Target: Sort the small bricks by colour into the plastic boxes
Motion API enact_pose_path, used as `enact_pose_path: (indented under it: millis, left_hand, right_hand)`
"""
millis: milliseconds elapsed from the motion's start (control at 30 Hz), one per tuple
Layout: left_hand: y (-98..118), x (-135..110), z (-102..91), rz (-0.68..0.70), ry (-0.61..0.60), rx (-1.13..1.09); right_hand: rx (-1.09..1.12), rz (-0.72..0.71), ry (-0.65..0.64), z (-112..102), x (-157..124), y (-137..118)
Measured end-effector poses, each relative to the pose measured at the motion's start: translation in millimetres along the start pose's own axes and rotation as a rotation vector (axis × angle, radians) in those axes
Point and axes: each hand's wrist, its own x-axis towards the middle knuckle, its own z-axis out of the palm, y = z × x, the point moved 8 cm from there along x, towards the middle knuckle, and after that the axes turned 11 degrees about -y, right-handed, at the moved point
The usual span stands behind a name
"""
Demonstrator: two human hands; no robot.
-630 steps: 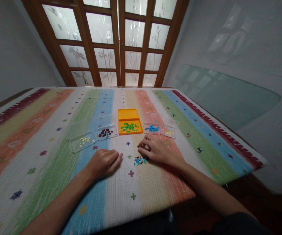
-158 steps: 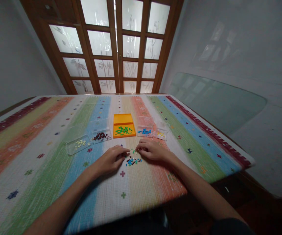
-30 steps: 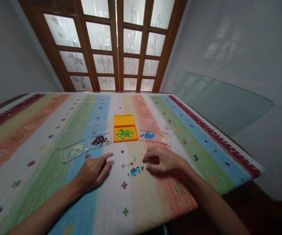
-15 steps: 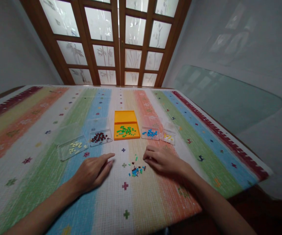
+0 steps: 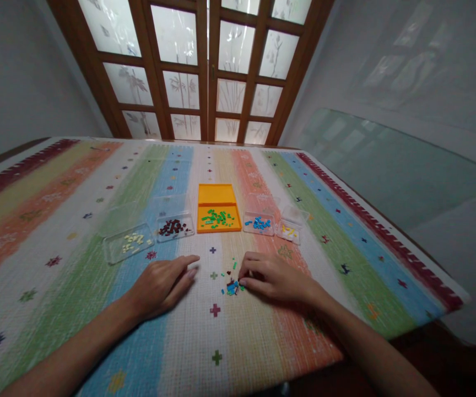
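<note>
A small pile of mixed building bricks [image 5: 232, 287], blue, green and dark brown, lies on the tablecloth in front of me. My right hand [image 5: 269, 274] is at the right edge of this pile, thumb and fingertips drawn together. Whatever may be between those fingertips is hidden or too small to name. To the left of the pile my left hand [image 5: 163, 284] rests on the cloth, its fingers stretched out and holding nothing. A loose green brick [image 5: 234, 265] lies just beyond the pile.
Beyond my hands stands an open orange box [image 5: 218, 230] of green bricks. Left of it are clear boxes of dark brown bricks [image 5: 174, 227] and cream bricks [image 5: 133, 241]. On its right, clear boxes hold blue bricks [image 5: 260, 223] and yellow bricks [image 5: 289, 230].
My right hand has moved left to the pile, its fingertips now at the bricks. The left hand stays in its place on the cloth. The whole view has shifted slightly.
</note>
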Motion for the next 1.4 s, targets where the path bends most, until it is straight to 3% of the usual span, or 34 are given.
enact_pose_path:
  millis: [267,600,900,1067,1267,1400]
  left_hand:
    - [-1,-1,4.8,0.005,-0.023,-0.012]
    - [-3,-1,6.4,-0.008,-0.035,-0.006]
    - [-5,-2,8.2,-0.017,-0.05,-0.022]
    - [-4,-1,8.8,-0.004,-0.048,-0.002]
    - [-4,0,11.0,-0.024,-0.078,-0.025]
    - [-2,2,10.4,-0.024,-0.09,-0.035]
  right_hand:
    - [-0.007,-0.019,0.006,-1,-1,2]
    - [-0.061,0.066,0.107,-11,-1,22]
    - [-0.023,0.073,0.069,-11,-4,20]
    - [-0.052,0.09,0.112,-14,-2,27]
    - [0.012,0.015,0.175,-15,-2,11]
    - [0.047,-0.081,0.099,-4,1,-7]
